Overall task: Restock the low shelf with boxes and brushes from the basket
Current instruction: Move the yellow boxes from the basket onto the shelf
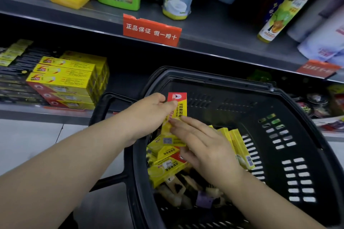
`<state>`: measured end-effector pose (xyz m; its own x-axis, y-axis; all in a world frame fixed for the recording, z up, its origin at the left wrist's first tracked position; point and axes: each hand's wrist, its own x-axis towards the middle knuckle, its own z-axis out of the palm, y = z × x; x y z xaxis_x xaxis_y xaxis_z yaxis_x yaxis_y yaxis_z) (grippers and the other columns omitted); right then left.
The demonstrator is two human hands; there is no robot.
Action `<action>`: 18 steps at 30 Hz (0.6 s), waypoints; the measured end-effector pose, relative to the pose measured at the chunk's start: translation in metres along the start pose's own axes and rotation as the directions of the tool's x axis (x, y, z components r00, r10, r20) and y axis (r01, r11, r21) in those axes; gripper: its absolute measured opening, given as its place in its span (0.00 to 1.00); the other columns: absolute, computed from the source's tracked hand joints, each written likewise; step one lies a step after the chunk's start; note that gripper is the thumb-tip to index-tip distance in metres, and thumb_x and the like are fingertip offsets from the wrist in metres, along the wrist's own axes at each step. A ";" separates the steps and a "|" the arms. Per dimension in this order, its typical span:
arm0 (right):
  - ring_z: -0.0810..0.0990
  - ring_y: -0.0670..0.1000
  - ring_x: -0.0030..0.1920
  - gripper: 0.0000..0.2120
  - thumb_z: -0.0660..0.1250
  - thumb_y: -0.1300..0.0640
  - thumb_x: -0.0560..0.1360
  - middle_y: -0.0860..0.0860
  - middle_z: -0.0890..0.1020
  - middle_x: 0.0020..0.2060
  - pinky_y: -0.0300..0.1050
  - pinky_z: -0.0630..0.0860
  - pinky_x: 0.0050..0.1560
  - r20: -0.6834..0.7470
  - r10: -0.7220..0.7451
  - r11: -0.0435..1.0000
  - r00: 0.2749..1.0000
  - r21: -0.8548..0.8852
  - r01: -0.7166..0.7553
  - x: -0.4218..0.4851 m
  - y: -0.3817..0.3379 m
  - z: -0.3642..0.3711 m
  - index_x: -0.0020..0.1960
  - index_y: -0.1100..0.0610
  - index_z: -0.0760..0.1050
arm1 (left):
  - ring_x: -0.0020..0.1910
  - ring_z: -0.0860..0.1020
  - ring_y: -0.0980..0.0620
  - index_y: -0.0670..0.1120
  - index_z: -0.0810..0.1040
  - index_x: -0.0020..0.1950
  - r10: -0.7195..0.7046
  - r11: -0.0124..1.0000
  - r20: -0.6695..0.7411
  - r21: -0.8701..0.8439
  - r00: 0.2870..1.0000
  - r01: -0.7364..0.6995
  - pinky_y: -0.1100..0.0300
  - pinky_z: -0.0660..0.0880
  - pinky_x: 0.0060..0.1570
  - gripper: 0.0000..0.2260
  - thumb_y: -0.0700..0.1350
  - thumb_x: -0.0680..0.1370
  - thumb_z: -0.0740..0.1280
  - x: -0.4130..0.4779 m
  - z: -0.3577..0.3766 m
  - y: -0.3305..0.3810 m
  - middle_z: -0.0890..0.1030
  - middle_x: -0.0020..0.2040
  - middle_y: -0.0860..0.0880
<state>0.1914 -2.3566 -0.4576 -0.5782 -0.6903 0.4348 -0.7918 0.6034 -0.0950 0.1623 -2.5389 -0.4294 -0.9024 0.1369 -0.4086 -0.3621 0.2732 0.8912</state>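
Basket (279,95) sat just in front of the low shelf (37,112), holding loose boxes (167,163) with brushes (186,189) beneath them. Left hand (149,115) held one box (177,106) upright over the basket's left side, thumb pinching its face; the fingers behind it were hidden. Right hand (202,147) lay over the loose boxes, fingers straight and close together, fingertips touching the held box's lower end. Stack (65,83) of matching boxes sat on the low shelf, left of the basket.

Boxes (165,156) in basket (297,109); stacked boxes (63,82) on shelf (46,111), left.
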 end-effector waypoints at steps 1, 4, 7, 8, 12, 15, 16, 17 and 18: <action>0.75 0.53 0.64 0.16 0.67 0.63 0.72 0.52 0.79 0.61 0.44 0.73 0.63 -0.031 -0.038 0.999 0.999 0.002 0.038 0.002 -0.007 -0.007 0.60 0.59 0.78 | 0.59 0.75 0.52 0.50 0.72 0.65 -0.043 0.998 0.037 -0.041 0.998 0.045 0.50 0.69 0.65 0.20 0.58 0.77 0.62 -0.001 0.002 0.001 0.77 0.59 0.52; 0.75 0.53 0.64 0.14 0.62 0.63 0.77 0.54 0.79 0.60 0.46 0.71 0.65 -0.036 -0.147 0.986 0.988 0.073 0.149 0.008 -0.024 -0.015 0.61 0.60 0.77 | 0.51 0.81 0.48 0.49 0.75 0.59 -0.132 0.981 0.125 -0.128 0.983 0.148 0.51 0.76 0.56 0.23 0.62 0.71 0.67 -0.003 0.008 0.001 0.82 0.51 0.48; 0.72 0.52 0.65 0.18 0.59 0.65 0.77 0.55 0.75 0.64 0.44 0.70 0.66 -0.039 -0.088 0.979 0.995 0.181 0.093 0.005 -0.027 -0.009 0.66 0.58 0.70 | 0.41 0.83 0.47 0.48 0.76 0.53 -0.136 0.980 0.067 -0.140 0.988 0.144 0.57 0.78 0.39 0.17 0.55 0.69 0.71 -0.004 0.010 0.002 0.84 0.44 0.45; 0.70 0.51 0.65 0.20 0.61 0.66 0.75 0.54 0.71 0.65 0.43 0.69 0.66 -0.062 -0.008 0.974 0.998 0.227 0.022 0.003 -0.024 -0.006 0.66 0.58 0.67 | 0.40 0.83 0.47 0.48 0.77 0.53 -0.121 0.978 0.036 -0.164 0.992 0.126 0.58 0.78 0.37 0.15 0.53 0.70 0.71 -0.003 0.009 0.003 0.84 0.43 0.45; 0.69 0.43 0.63 0.24 0.65 0.63 0.71 0.44 0.68 0.59 0.39 0.70 0.62 0.073 0.412 0.851 0.908 0.326 -0.412 -0.009 0.005 0.016 0.65 0.53 0.64 | 0.40 0.83 0.46 0.50 0.76 0.52 -0.084 0.958 -0.007 -0.275 0.996 0.079 0.59 0.78 0.32 0.11 0.52 0.72 0.69 -0.003 0.001 0.006 0.84 0.44 0.44; 0.77 0.49 0.53 0.18 0.66 0.57 0.74 0.49 0.76 0.56 0.41 0.75 0.48 0.600 0.612 0.577 0.515 0.106 -0.810 -0.011 0.033 0.054 0.63 0.54 0.68 | 0.44 0.84 0.46 0.51 0.76 0.54 -0.055 0.948 -0.006 -0.313 0.998 0.051 0.56 0.78 0.36 0.11 0.52 0.73 0.68 -0.003 -0.007 0.008 0.84 0.46 0.44; 0.79 0.51 0.50 0.18 0.65 0.54 0.75 0.53 0.78 0.55 0.43 0.75 0.44 0.731 0.598 0.471 0.329 0.011 -0.882 -0.011 0.038 0.069 0.63 0.57 0.69 | 0.44 0.83 0.46 0.51 0.76 0.54 -0.050 0.949 -0.013 -0.312 0.999 0.043 0.55 0.79 0.38 0.11 0.52 0.73 0.68 -0.003 -0.009 0.008 0.84 0.46 0.45; 0.80 0.53 0.46 0.18 0.64 0.52 0.76 0.56 0.80 0.53 0.44 0.77 0.42 0.802 0.569 0.347 0.181 -0.035 -0.937 -0.010 0.040 0.084 0.62 0.59 0.70 | 0.45 0.83 0.46 0.52 0.76 0.54 -0.045 0.951 -0.019 -0.308 0.999 0.037 0.54 0.79 0.40 0.11 0.52 0.73 0.68 -0.002 -0.010 0.008 0.84 0.46 0.45; 0.81 0.54 0.43 0.18 0.64 0.49 0.77 0.57 0.81 0.49 0.45 0.79 0.41 0.845 0.531 0.202 0.063 -0.054 -0.978 -0.006 0.039 0.096 0.59 0.61 0.71 | 0.46 0.83 0.46 0.52 0.77 0.54 -0.044 0.953 -0.026 -0.302 0.999 0.034 0.52 0.80 0.43 0.11 0.52 0.73 0.68 -0.002 -0.011 0.008 0.84 0.47 0.45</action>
<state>0.1448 -2.3670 -0.5498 -0.6229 -0.0609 -0.7799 0.4158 0.8187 -0.3960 0.1586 -2.5473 -0.4196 -0.8914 0.0996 -0.4422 -0.4463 -0.0222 0.8946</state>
